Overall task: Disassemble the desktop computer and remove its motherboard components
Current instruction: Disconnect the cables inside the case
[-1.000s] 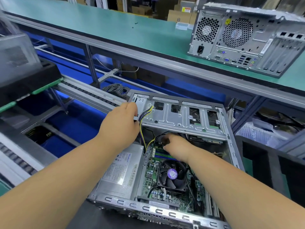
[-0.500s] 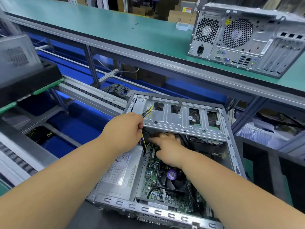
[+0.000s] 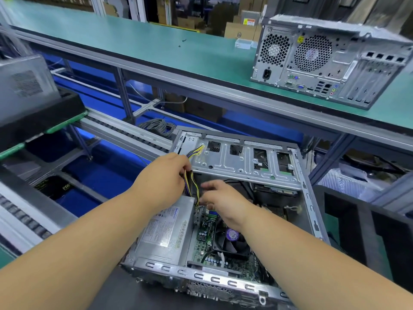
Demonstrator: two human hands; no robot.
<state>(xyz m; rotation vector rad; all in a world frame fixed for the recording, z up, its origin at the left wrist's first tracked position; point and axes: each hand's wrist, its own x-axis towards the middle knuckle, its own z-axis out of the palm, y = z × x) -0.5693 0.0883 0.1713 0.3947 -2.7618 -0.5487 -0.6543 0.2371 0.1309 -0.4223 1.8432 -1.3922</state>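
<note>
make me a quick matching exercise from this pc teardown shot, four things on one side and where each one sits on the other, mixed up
Things:
1. power supply
2. CPU fan
3. yellow and black cable bundle
4. closed tower

Places:
A. on the green bench, top right
B. held in the left hand
C. on the motherboard, below the right hand
D. left side of the open case

Pairs: 1-D, 2-C, 3-B, 4-A
</note>
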